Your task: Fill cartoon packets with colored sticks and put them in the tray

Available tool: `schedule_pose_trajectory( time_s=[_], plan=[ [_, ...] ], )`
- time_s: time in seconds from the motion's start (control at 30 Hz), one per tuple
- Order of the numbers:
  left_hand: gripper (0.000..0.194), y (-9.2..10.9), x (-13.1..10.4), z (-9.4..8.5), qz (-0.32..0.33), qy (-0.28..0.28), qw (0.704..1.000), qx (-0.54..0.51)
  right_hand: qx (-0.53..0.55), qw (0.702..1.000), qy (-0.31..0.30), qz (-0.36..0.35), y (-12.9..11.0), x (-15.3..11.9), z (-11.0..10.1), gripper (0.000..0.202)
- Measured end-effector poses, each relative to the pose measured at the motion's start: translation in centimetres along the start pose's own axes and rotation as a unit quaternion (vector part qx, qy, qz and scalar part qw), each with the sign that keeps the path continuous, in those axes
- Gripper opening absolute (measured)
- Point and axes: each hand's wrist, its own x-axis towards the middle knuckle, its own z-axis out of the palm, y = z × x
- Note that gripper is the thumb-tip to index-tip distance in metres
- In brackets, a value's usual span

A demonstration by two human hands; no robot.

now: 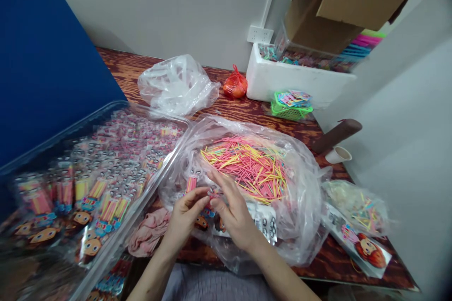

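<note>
My left hand [190,207] is closed, its thumb and index finger pinching the near side of a small clear packet [213,192] with a bit of pink and a dark ring showing. My right hand [231,209] meets it there, thumb on the packet and fingers stretched past it, partly hiding it. Just behind my left hand lies a packet of pink sticks [191,182]. Under my hands, printed cards [266,223] rest on an open clear plastic bag [303,197]. A heap of loose pink and yellow sticks [247,164] fills the bag's middle.
On the left stands a clear bin [176,150] full of filled packets. A pink cloth [150,233] lies beside it. Farther back are a crumpled bag [176,84], a red bag [235,84], a green basket [291,110] and a foam box [300,82]. A paper cup [339,155] is at right.
</note>
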Motion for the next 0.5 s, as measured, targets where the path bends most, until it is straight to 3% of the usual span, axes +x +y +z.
schedule_pose_trajectory(
  time_s=[0.07,0.13,0.2,0.27,0.37,0.5],
  plan=[
    [0.035,0.3,0.1,-0.5,-0.017,0.029,0.999,-0.039,-0.018,0.999,0.037,0.034,1.6,0.3,-1.7,0.034],
    [0.040,0.7,0.2,-1.2,-0.027,0.067,0.994,-0.083,-0.107,0.984,0.102,0.097,4.2,0.8,-4.2,0.032],
    [0.045,1.0,0.4,-1.8,-0.036,0.088,0.989,-0.115,-0.283,0.927,0.190,0.156,7.2,1.8,-6.8,0.031],
    [0.046,1.2,0.6,-2.1,-0.045,0.081,0.987,-0.129,-0.346,0.892,0.235,0.172,9.8,3.0,-8.8,0.028],
    [0.043,1.3,0.7,-2.2,-0.052,0.052,0.988,-0.138,-0.403,0.871,0.219,0.173,12.1,5.0,-10.2,0.027],
    [0.036,1.3,0.8,-2.7,-0.052,0.018,0.990,-0.127,-0.454,0.858,0.166,0.173,12.5,7.4,-10.5,0.034]
  ],
)
